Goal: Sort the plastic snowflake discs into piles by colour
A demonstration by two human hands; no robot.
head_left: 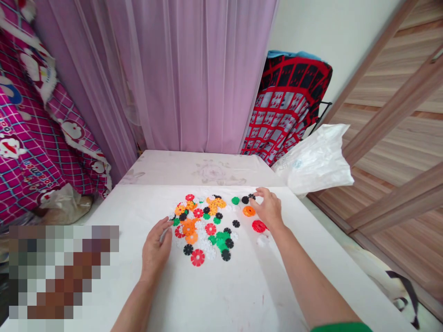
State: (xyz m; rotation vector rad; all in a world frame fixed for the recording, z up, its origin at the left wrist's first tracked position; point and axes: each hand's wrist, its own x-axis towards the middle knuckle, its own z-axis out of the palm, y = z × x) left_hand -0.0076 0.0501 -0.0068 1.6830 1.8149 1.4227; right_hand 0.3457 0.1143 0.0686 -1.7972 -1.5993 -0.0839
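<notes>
A pile of small flower-shaped plastic discs (204, 223) in orange, red, green, black and white lies on the white table (221, 286). My left hand (156, 249) rests flat on the table at the pile's left edge, fingers apart, its fingertips next to a white piece. My right hand (268, 207) hovers at the pile's far right, fingertips touching a black disc (251, 197). An orange disc (248, 211) and a red disc (258, 226) lie just beside that hand.
A white plastic bag (316, 159) lies at the table's far right corner. Pink curtains (187, 74) hang behind, a red checked blanket (287, 110) at the right, a pink patterned cloth (38, 138) at the left. A wooden wall (398, 138) lies right.
</notes>
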